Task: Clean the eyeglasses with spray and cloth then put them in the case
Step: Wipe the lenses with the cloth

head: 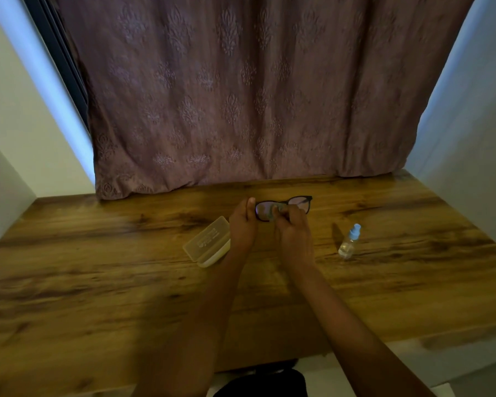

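Wooden table [98, 282]: case [206, 242], upright spray bottle [349, 242].

Both forearms extended toward the far side, hands close together: left hand [242, 227] grips the eyeglasses [299, 203], right hand [294, 233] pinches the cloth [276, 209].

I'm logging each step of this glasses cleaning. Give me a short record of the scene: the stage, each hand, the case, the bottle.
stage: wiping a lens; eyeglasses not yet in the case
left hand: holds the eyeglasses by one end of the frame, above the table
right hand: pinches a cloth against one lens
case: lies on the table beside the left wrist, partly hidden
spray bottle: stands upright on the table, right of both hands, untouched
backdrop: curtain behind the table
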